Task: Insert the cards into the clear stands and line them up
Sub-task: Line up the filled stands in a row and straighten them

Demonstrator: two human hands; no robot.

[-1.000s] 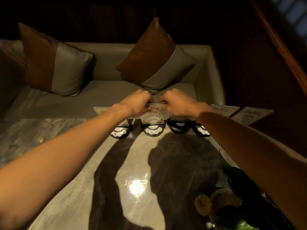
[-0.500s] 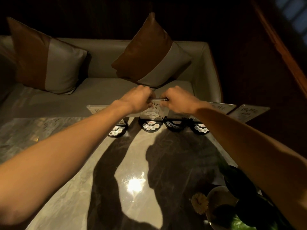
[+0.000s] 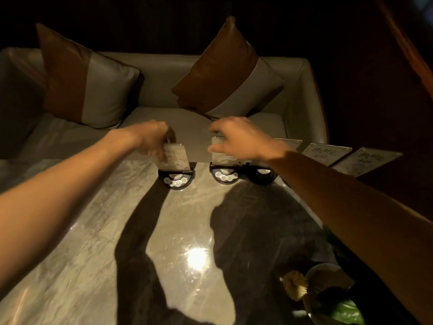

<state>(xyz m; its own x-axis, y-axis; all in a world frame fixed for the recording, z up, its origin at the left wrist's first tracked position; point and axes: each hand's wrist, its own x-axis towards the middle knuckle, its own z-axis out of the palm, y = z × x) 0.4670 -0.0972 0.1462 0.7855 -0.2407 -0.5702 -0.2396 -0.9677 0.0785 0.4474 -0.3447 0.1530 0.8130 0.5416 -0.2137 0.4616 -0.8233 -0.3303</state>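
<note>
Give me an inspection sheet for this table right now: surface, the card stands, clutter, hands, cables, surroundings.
Surface: marble table, glossy, a lamp glare near the middle.
Job's things: clear stands in a row at the far edge; left stand and middle stand upright on black bases; two more stands further right.
Clutter: bowl with flower and leaves, near right corner.
Hands: left hand holds the left stand; right hand at the middle stand, grip unclear.
Cables: nothing seen.
Surroundings: sofa with two cushions; dim.
</note>
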